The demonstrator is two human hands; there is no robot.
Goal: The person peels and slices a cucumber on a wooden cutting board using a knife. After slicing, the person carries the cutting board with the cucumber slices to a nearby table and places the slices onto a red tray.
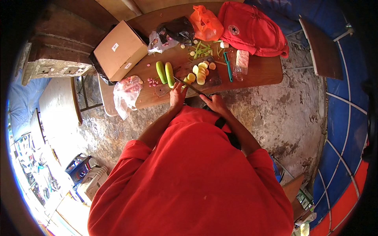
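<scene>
My right hand [216,103] is closed around the handle of a knife [192,87], whose blade points up and left over the wooden cutting board [211,83]. Near the blade, at the board's lower left, my left hand [177,93] has its fingers bent down; whether it grips a piece is hidden. Two green cucumbers [161,72] lie side by side just above it, the right one reaching the board's edge. Round pale slices [201,77] are heaped on the board's right half, beside a few orange-tinted slices [212,65].
Small shallots [152,82] and a clear plastic bag [127,93] lie left of the board. Behind it are green trimmings [202,50], black [177,29] and orange bags [206,25]. A green-handled peeler [228,67], red backpack [254,31] and cardboard box [119,50] flank it.
</scene>
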